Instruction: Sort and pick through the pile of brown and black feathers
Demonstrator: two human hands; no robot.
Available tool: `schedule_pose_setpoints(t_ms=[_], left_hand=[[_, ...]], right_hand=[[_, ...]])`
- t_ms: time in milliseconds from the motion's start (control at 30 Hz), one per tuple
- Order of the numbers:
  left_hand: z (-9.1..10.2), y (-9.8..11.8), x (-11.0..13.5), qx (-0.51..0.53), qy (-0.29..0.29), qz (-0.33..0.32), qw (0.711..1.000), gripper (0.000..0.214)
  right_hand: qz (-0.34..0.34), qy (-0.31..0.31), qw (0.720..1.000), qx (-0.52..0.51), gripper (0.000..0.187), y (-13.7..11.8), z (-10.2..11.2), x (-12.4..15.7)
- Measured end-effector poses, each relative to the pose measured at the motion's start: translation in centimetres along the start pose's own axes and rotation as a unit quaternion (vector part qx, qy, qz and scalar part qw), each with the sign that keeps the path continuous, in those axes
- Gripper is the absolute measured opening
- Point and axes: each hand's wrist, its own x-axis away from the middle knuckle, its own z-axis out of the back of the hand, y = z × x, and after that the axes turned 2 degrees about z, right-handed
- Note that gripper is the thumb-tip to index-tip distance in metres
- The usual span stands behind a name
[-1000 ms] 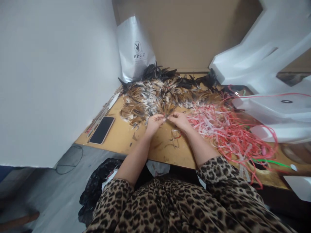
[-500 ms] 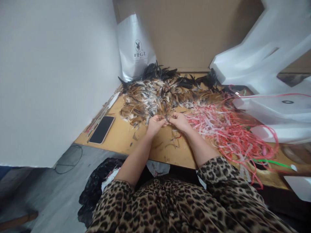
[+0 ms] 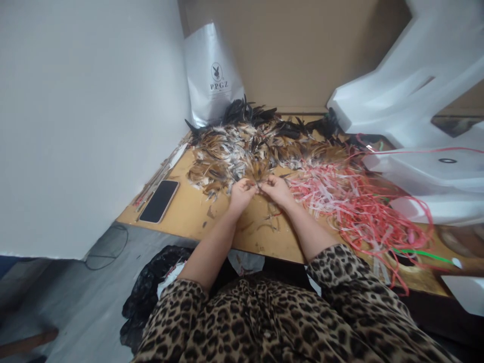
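Note:
My left hand (image 3: 242, 194) and my right hand (image 3: 276, 190) meet at the near edge of a feather pile (image 3: 223, 146). Both are closed in a pinch, their fingertips almost touching. A small tuft of brown feathers (image 3: 257, 169) fans up from between them, its lower ends hidden by the fingers. The pile is brown and whitish, with long black feathers (image 3: 249, 112) along its back. Beside my right hand lies a tangle of red and pale pink plastic strips (image 3: 340, 189).
A phone (image 3: 159, 201) lies on the wooden table (image 3: 196, 222) at left. Behind the feathers stands a white printed bag (image 3: 212, 75). A white machine (image 3: 401, 80) occupies the right side, and a white panel (image 3: 91, 126) the left. A black plastic bag (image 3: 145, 287) sits below the table edge.
My hands stay nearly in place, still pinched together. The right fingers have shifted slightly. The view has moved very little.

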Motion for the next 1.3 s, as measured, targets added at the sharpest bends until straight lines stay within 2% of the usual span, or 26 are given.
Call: schedule_pose_setpoints(t_ms=[133,300,400,567,900,1133,1300], left_hand=[[0.4,0.5,0.3,-0.023,-0.027,0.003,0.999,0.021],[0.9,1.0,0.3,0.010,-0.079,0.070,0.994,0.029],[0.8,1.1,0.3,0.027,-0.075,0.085,0.993,0.032],[0.5,1.0,0.5,-0.007,-0.062,0.094,0.994,0.031],[0.3,1.3,0.7,-0.004,-0.052,0.077,0.996,0.032],[0.5,1.4,0.6,0.050,-0.072,0.094,0.992,0.042],[0.6,0.9,0.6,0.107,-0.078,0.114,0.985,0.043]], right_hand=[[-0.012,-0.014,1.000,0.012,0.020,0.2,0.7,0.0],[-0.060,-0.057,0.995,-0.060,0.028,-0.5,1.4,0.3],[-0.060,-0.039,0.996,-0.054,0.030,-0.9,1.5,0.3],[-0.054,-0.001,0.999,-0.006,0.028,-1.6,1.4,0.3],[-0.080,-0.043,0.995,0.035,0.020,-1.7,1.6,0.5],[-0.062,-0.075,0.995,-0.035,0.023,-1.5,1.9,0.5],[-0.040,-0.040,0.998,-0.005,0.026,-1.9,1.6,0.5]])
